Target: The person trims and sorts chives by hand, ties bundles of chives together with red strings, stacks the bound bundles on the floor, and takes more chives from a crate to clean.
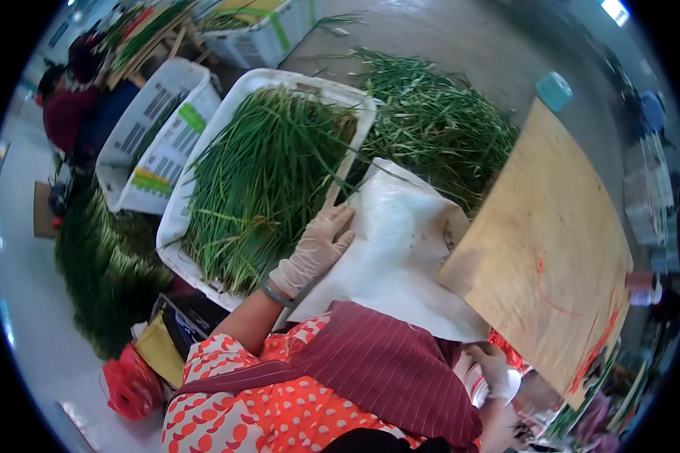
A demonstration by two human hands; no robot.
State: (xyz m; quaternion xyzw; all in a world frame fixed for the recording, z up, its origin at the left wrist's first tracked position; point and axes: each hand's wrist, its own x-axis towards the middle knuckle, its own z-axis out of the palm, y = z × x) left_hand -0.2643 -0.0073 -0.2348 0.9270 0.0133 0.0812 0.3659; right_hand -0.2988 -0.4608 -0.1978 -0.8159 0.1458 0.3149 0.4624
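Observation:
My left hand (317,245), in a thin pale glove with a bangle at the wrist, lies at the left edge of a white sheet (397,234). Its fingers are stretched and slightly apart, holding nothing. The sheet drapes over my lap, beside a white crate (175,240) full of long green stalks (268,174). Down at my right side, my right hand (493,368) is bent around something by a white round-edged thing (511,386), below the edge of a wooden board (551,241). What its fingers hold is partly hidden and I cannot make it out.
A loose heap of green leaves (438,124) lies on the floor beyond the sheet. Red strings (601,347) and a teal cup-like thing (554,91) are on the board. Another white crate (159,136), bundled greens (98,264) and a seated person (72,113) are at left.

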